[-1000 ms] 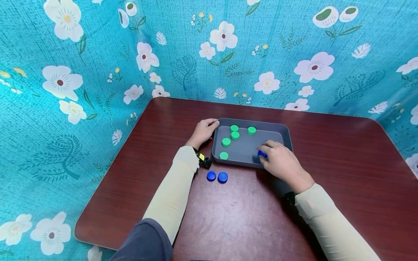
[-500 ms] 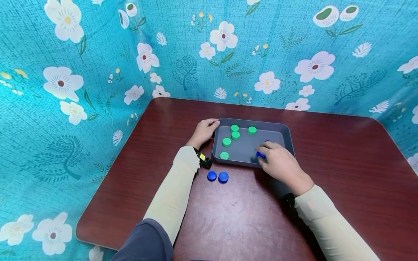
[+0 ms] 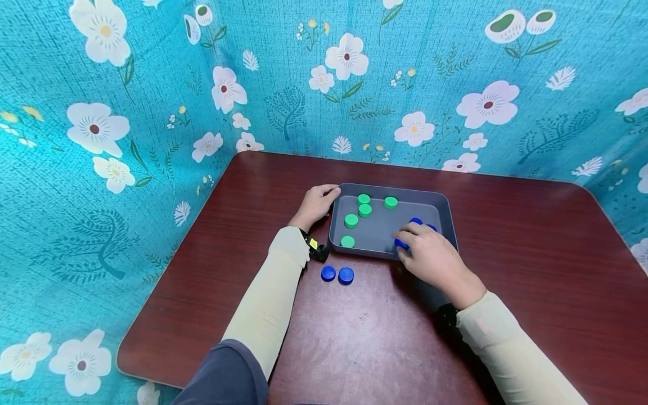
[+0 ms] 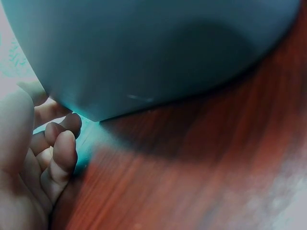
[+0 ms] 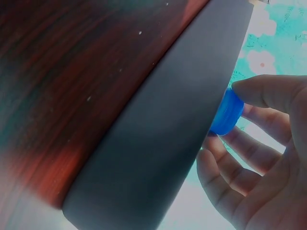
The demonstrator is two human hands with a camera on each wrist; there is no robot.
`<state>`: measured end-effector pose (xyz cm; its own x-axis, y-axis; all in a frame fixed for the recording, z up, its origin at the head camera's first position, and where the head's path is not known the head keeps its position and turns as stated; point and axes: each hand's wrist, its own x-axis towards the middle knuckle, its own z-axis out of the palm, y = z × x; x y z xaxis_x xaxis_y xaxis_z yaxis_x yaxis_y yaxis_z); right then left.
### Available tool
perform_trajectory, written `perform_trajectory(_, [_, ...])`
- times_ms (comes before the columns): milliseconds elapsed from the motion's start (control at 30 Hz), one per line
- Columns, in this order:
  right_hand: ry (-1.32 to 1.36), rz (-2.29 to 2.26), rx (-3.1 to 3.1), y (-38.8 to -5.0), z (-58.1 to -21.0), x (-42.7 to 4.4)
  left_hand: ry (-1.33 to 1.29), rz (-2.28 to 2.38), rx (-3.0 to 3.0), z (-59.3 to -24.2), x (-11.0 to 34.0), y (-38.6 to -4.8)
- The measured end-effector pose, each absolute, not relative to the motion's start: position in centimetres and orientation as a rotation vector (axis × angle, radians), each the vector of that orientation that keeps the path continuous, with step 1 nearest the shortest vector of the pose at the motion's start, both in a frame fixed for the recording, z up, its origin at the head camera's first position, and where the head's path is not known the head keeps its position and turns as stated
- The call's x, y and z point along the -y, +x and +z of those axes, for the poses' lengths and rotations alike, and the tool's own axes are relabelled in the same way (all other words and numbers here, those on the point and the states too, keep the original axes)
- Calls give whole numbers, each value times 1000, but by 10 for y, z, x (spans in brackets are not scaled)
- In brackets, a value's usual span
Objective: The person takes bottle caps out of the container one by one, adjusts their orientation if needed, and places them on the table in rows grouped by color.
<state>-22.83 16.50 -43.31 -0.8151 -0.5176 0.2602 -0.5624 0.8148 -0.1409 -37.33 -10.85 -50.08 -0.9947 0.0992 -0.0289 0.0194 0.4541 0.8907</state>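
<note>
My right hand (image 3: 430,253) pinches a blue bottle cap (image 3: 401,244) between thumb and fingers over the front right part of the grey tray (image 3: 374,253). In the right wrist view, the blue cap (image 5: 227,113) shows at the thumb tip, partly behind the tray wall (image 5: 158,115). Two other blue caps (image 3: 416,221) lie in the tray beside that hand, one partly hidden by it. At the tray's back left corner my left hand (image 3: 315,206) holds the rim, its fingers curled in the left wrist view.
Several green caps (image 3: 351,220) are spread over the tray's left half. Outside, two blue caps (image 3: 346,275) lie on the dark red wooden table (image 3: 329,343) before the tray's front edge. A turquoise floral curtain (image 3: 283,73) hangs behind and to the left.
My right hand has shifted slightly left and toward me with the blue cap, uncovering more of the blue caps behind it. My left hand stays at the tray's corner.
</note>
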Motion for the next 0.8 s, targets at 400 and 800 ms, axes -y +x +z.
perform_trajectory(400, [882, 324, 2762, -223, -430, -160, 122, 1623, -2610, -499, 108, -372])
perform_trajectory(800, [975, 331, 2711, -219, -434, -153, 112, 1614, -2601, -499, 109, -371])
